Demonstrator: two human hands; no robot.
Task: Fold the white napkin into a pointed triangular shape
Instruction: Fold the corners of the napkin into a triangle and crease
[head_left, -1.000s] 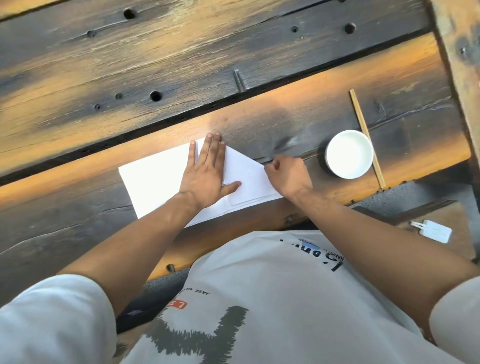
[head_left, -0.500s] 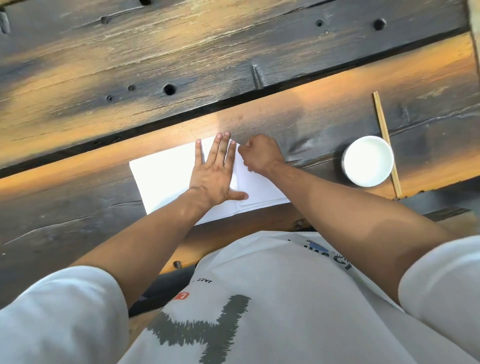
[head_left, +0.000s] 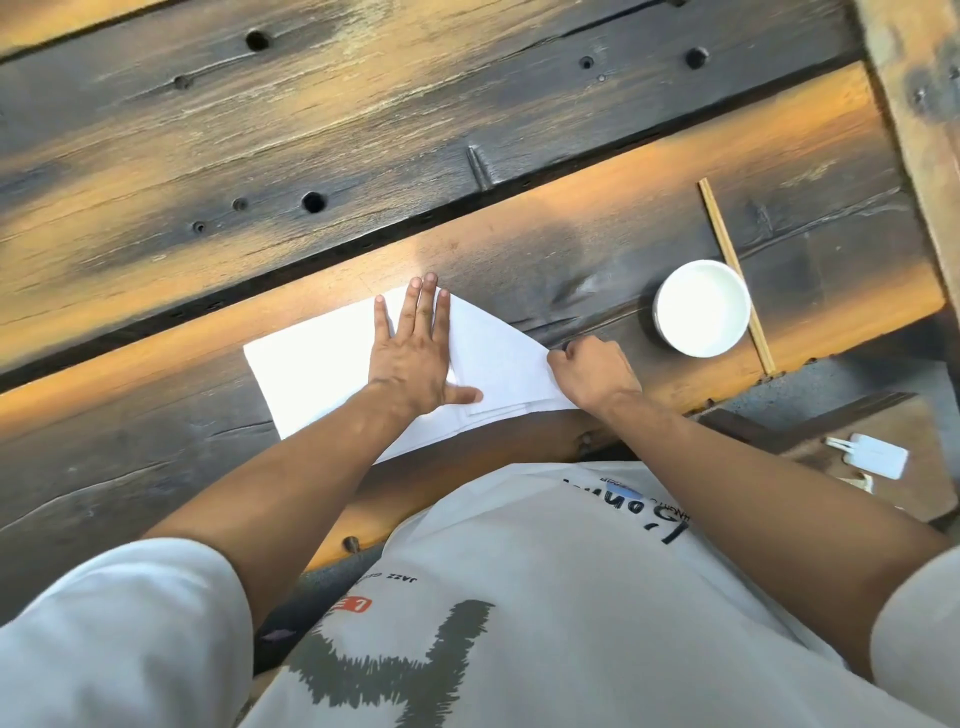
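While my right hand (head_left: 595, 371) curls closed, pinching the folded right corner of the white napkin (head_left: 322, 374) at the table's (head_left: 519, 244) near edge, my left hand (head_left: 415, 353) lies flat and spread on it; farther right sit a white bowl (head_left: 701, 307) and chopsticks (head_left: 719, 228).

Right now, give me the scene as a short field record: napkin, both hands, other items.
napkin: white napkin flat on wooden table, right side folded into a diagonal flap
left hand: left hand flat, fingers spread, pressing napkin centre
right hand: right hand curled at the flap's right edge; grip cannot be told
bowl: white bowl right of napkin, apart from it
chopstick: wooden chopstick beside bowl's right rim
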